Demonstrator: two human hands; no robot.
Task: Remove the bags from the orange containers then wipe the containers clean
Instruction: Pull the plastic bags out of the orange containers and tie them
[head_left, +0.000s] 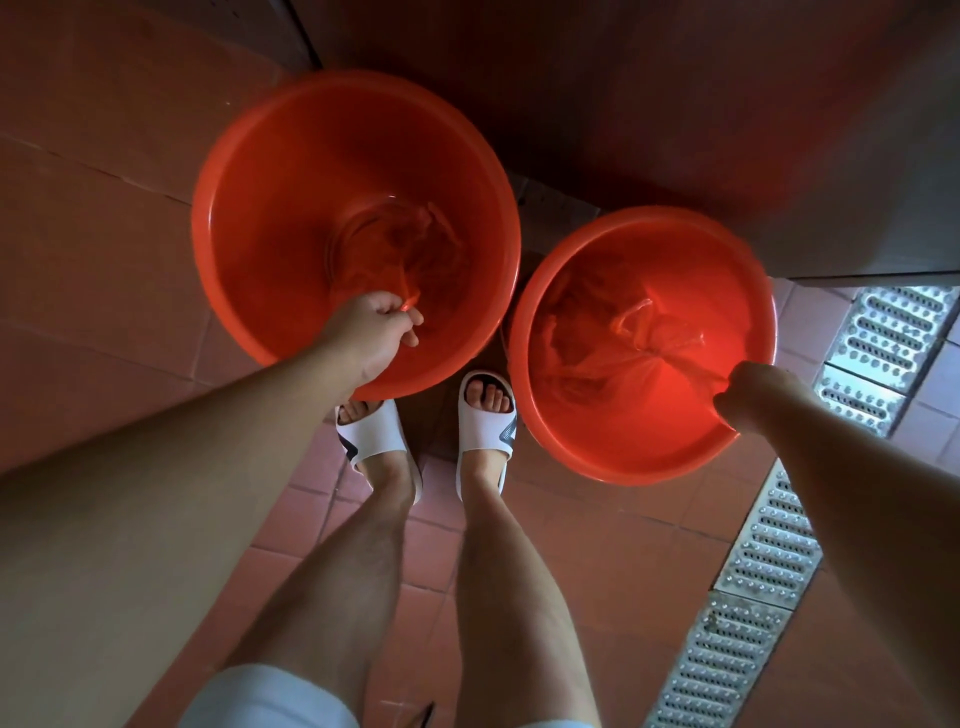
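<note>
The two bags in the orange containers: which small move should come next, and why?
Probably lift both hands straight up. The left hand grips the neck of the left bag, the right hand grips the right bag, and both bags lie inside their containers.

A reddish tiled floor (597, 551) is filling most of the view, seen from straight above. Two bare legs are standing at 6 o'clock, wearing white slide sandals: the left sandal (371, 439) and the right sandal (488, 431) are sitting side by side, toes pointing toward 12 o'clock. White shorts (270, 699) are showing at the bottom edge. A perforated metal drain grate (769, 561) is running from 3 o'clock down toward 5 o'clock.
</note>
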